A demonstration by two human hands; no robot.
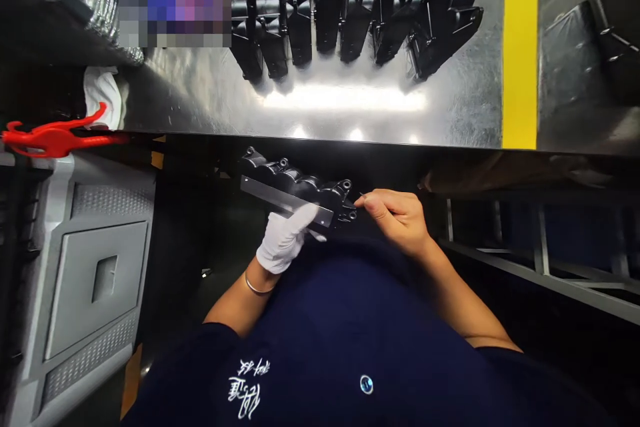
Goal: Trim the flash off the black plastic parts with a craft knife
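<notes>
My left hand [289,235], in a white glove with a bangle at the wrist, is closed around a black moulded plastic part [300,187]. The part has a scalloped edge, small round lugs and a flat shiny strip along its near side. It is held tilted below the table edge, in front of my body. My bare right hand [400,217] is closed in a pinch at the right end of the part. A thin dark tip shows at its fingers, but the thing it belongs to is hidden in the hand.
Rows of similar black parts [327,20] stand on the metal table [200,97], with a yellow stripe [520,47] to their right. A red air blow gun [60,139] and a white cloth [103,95] lie at left, above a grey cabinet [97,287]. A metal frame [543,260] stands right.
</notes>
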